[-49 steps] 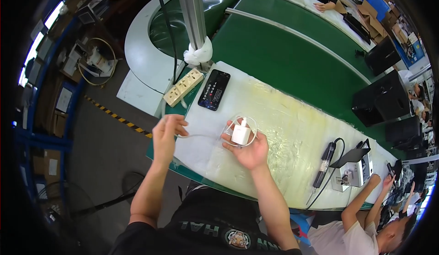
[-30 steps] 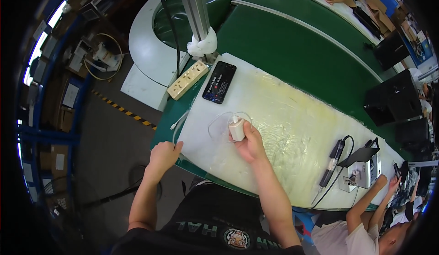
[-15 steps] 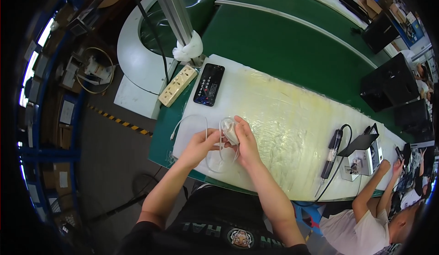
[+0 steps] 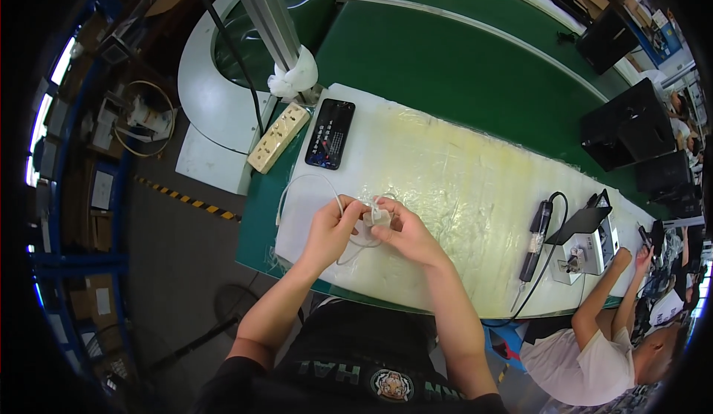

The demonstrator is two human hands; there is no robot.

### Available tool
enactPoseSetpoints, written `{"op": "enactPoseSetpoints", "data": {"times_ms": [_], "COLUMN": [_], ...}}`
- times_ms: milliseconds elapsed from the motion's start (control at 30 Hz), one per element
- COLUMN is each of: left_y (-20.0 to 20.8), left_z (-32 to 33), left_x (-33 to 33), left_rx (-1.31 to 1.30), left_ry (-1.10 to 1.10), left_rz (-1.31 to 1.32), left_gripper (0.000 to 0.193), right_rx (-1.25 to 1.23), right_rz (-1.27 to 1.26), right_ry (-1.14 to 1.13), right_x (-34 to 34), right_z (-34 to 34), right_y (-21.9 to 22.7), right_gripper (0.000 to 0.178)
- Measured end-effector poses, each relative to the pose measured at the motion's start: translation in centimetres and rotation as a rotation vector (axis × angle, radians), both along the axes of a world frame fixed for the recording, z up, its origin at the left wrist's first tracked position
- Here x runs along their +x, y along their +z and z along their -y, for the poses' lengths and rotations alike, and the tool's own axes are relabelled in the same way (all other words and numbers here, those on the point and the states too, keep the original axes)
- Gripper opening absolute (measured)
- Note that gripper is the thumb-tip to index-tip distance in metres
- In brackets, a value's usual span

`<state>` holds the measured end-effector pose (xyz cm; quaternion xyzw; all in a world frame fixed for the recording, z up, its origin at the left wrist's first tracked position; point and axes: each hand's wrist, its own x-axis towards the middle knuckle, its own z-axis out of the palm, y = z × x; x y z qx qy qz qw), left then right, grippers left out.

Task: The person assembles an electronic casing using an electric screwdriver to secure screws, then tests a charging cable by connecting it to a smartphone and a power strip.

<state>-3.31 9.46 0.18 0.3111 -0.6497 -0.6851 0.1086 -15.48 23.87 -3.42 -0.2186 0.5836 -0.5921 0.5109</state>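
A small white power adapter [image 4: 379, 218] sits between the thumb and fingers of my right hand [image 4: 408, 234], above the pale bench mat. My left hand [image 4: 332, 230] is closed on the thin white cable [image 4: 303, 177], close beside the adapter. The cable loops over the mat on the left, its free end near the mat's left edge, and another loop hangs below my hands. My fingers hide where the cable meets the adapter. Beyond my hands lies a black smartphone [image 4: 330, 134] with its screen lit.
A cream power strip [image 4: 279, 138] lies left of the phone, by a metal post [image 4: 269, 20]. Right on the mat [image 4: 460, 213] are a black electric screwdriver [image 4: 536, 241] and a white device [image 4: 588, 256]. A co-worker [image 4: 587, 362] sits at right. A green conveyor [image 4: 460, 65] runs behind.
My right hand has turned, its fingers now curled round the adapter with the thumb in front. Both hands stay close together. The view has shifted slightly.
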Motion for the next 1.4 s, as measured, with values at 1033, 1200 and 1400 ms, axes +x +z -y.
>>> {"op": "enactPoseSetpoints", "data": {"times_ms": [1033, 1200, 1400], "left_y": [4.6, 6.7, 5.4], "left_z": [2.8, 3.3, 7.6], "left_x": [3.0, 3.2, 4.4], "left_rx": [-0.731, 0.067, 0.558], "left_ry": [0.182, 0.178, 0.255], "left_rz": [-0.258, -0.465, -0.661], "left_gripper": [0.024, 0.032, 0.032], "right_rx": [0.348, 0.217, 0.084], "right_rz": [-0.7, -0.253, -0.269], "right_ry": [-0.326, -0.403, -0.396], "right_x": [-3.0, -3.8, -2.5], "right_z": [-5.1, -4.3, -1.9], "right_y": [5.4, 4.4, 2.4], "right_gripper": [0.036, 0.032, 0.038]}}
